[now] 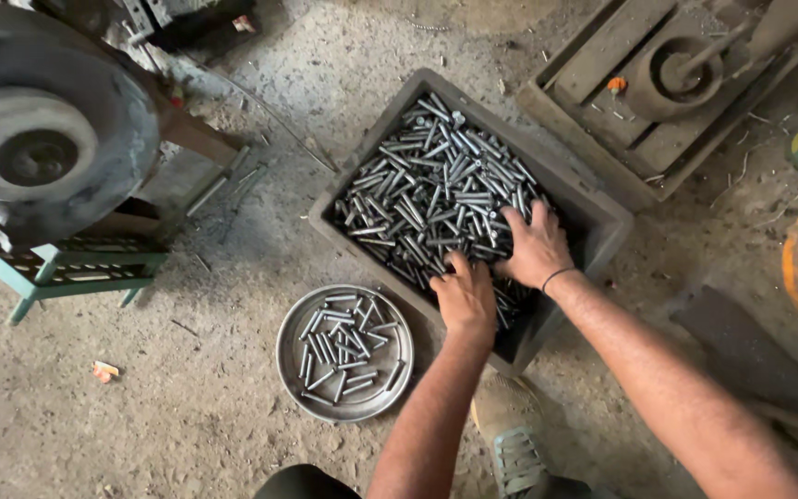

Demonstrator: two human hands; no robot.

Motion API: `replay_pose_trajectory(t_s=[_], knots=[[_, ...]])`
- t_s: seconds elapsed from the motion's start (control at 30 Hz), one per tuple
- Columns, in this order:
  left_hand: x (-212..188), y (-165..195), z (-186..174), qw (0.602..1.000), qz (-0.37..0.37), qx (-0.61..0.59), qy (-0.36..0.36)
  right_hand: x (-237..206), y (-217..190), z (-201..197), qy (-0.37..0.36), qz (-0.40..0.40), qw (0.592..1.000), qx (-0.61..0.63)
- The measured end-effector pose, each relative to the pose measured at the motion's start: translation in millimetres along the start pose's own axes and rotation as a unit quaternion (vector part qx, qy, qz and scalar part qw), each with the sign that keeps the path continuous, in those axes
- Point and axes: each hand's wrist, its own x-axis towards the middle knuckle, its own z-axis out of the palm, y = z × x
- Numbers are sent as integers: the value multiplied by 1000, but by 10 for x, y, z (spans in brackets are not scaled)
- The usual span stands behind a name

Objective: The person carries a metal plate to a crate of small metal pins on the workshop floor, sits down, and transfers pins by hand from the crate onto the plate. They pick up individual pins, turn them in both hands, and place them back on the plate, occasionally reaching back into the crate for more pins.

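Both hands dig into the grey crate (pixel 593 217) heaped with short metal pins (pixel 436 199). The left hand (pixel 465 298) rests at the pile's six o'clock edge, fingers curled into the pins; the right hand (pixel 535 249) lies at four o'clock, fingers spread flat. A round metal tray (pixel 293 374) with a few pins sits on the floor at the crate's seven o'clock.

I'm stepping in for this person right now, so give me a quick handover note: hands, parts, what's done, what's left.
Left hand: palm down on the metal pins at the near edge of the grey crate; grip not visible.
Right hand: fingers spread, buried in the same pile.
Round metal tray on the floor left of the crate: one loose layer of pins.
Done: some pins lie in the tray.
Left: the crate is mostly full.
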Motion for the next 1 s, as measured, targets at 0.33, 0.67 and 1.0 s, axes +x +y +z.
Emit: replay_pose_trajectory(t_s=[0.33, 0.67, 1.0], knots=[[-42, 29, -65, 998, 16, -27, -49, -56, -53, -67, -22, -33, 999, 6], [105, 94, -76, 995, -16, 5, -95, -68, -21, -65, -27, -28, 999, -26], [149, 93, -166, 992, -16, -51, -110, -8, -15, -127, -58, 1, 998, 7]])
